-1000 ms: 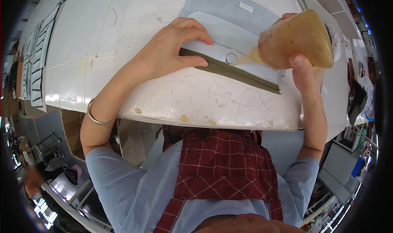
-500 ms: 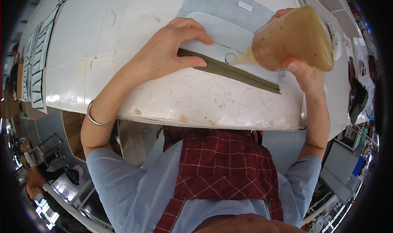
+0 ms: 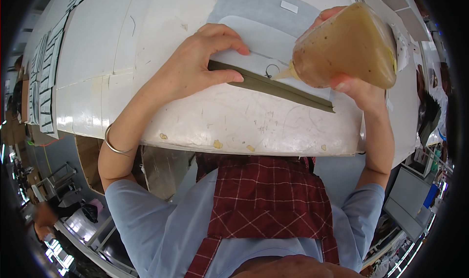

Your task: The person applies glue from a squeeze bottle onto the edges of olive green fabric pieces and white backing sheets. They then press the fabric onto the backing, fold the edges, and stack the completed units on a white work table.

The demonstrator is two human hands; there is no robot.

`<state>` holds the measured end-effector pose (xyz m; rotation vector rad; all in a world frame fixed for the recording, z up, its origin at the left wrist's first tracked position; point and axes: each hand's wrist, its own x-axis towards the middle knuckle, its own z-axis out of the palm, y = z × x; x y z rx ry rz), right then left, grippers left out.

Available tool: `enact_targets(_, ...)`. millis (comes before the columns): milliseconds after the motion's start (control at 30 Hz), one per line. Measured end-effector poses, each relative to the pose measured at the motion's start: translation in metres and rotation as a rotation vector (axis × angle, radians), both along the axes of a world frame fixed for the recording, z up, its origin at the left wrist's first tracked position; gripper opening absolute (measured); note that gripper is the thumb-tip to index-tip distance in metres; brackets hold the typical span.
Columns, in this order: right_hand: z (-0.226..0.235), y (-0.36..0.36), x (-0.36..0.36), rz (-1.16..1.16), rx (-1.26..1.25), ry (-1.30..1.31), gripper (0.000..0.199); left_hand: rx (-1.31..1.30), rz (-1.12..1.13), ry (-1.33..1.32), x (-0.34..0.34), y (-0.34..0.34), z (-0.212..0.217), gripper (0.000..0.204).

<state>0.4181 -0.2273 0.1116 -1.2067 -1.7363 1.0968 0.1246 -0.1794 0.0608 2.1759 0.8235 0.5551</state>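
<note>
Right fingers hold a bottle over a stained table, grey floor below.

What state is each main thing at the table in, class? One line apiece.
Bottle: tilted, nozzle pointing left
Right hand: gripping the bottle
Left hand: thumb and fingers apart
Olive strip: creased lengthwise
Blue-grey sheet: lying flat
White rectangle: lying on the sheet
Bangle: worn
Table: scuffed, spotted
</note>
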Motion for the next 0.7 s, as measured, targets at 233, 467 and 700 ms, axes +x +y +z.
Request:
enact_targets(233, 0.013, 0.001, 0.058, 0.017, 0.351, 0.125, 0.097, -0.016, 0.010, 0.036, 0.002, -0.002, 0.003, 0.039)
enact_targets(467, 0.076, -0.042, 0.134, -0.525, 0.426, -1.284, 0.059, -0.014, 0.069, -0.017, -0.001, -0.005, 0.008, 0.042)
enact_targets(700, 0.017, -0.041, 0.226, -0.221, 0.415, -2.213, 0.028, 0.327, 0.011, 0.094, -0.007, -0.008, 0.022, 0.047)
